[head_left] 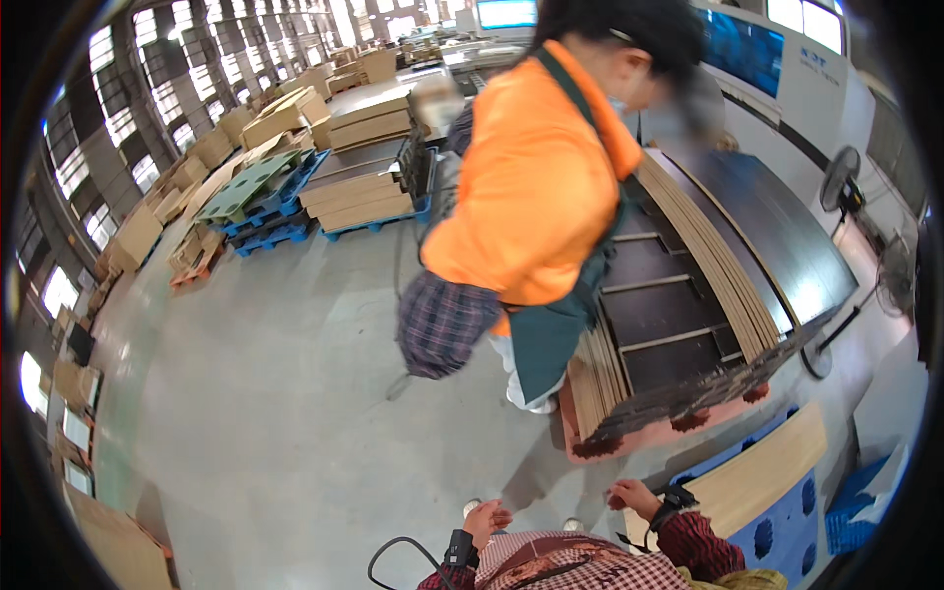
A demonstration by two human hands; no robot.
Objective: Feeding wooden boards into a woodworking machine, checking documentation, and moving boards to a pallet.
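My left hand (pixel 487 521) hangs in front of my checked apron (pixel 560 565), its fingers stretched and nothing in it. My right hand (pixel 635 498) is to the right, fingers loosely bent and apart, with nothing visible in it. Both wrists carry black bands. Nearest my right hand lies a light wood board (pixel 762 477) on a blue pallet (pixel 796 511). Beyond it, dark panels (pixel 669 359) and brown strip-like boards (pixel 723 270) are stacked on a red pallet (pixel 639 433). Neither hand touches them.
A person in an orange top (pixel 541 187) and dark green apron stands close ahead, beside the stack. Two fans (pixel 843 182) stand at the right. Board stacks (pixel 359 187) on blue pallets are at far left. A black cable (pixel 393 546) loops by my left wrist.
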